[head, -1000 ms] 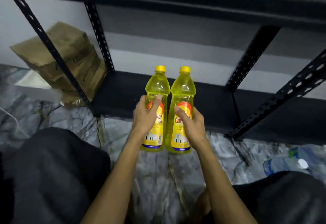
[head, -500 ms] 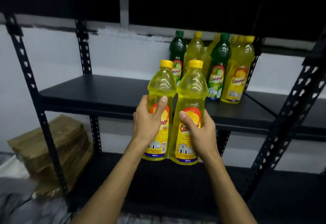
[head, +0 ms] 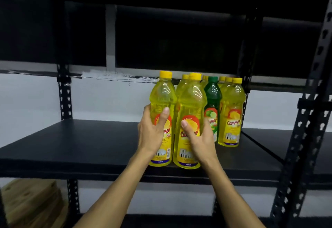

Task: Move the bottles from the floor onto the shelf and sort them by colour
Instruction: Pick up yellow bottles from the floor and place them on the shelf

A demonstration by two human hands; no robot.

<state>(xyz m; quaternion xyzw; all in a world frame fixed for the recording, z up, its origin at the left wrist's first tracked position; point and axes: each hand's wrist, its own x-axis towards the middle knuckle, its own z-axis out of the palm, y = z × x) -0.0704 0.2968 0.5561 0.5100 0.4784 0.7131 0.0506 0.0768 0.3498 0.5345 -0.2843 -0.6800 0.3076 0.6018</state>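
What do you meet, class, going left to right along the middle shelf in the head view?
Yellow plastic bottle in the left hand → yellow plastic bottle in the right hand → green plastic bottle with green cap → front yellow plastic bottle standing on the shelf.

Two bare forearms, sleeveless to the frame's edge, left hand [head: 152, 132] and right hand [head: 199, 138] without rings or gloves

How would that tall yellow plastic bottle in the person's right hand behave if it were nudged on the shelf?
The tall yellow plastic bottle looks filled nearly to its cap, so it is probably heavy for its size. It is tall on a narrow base, so a push up high could tip it. Its glossy, smooth sides may feel slippery, though the right hand wraps the labelled waist.
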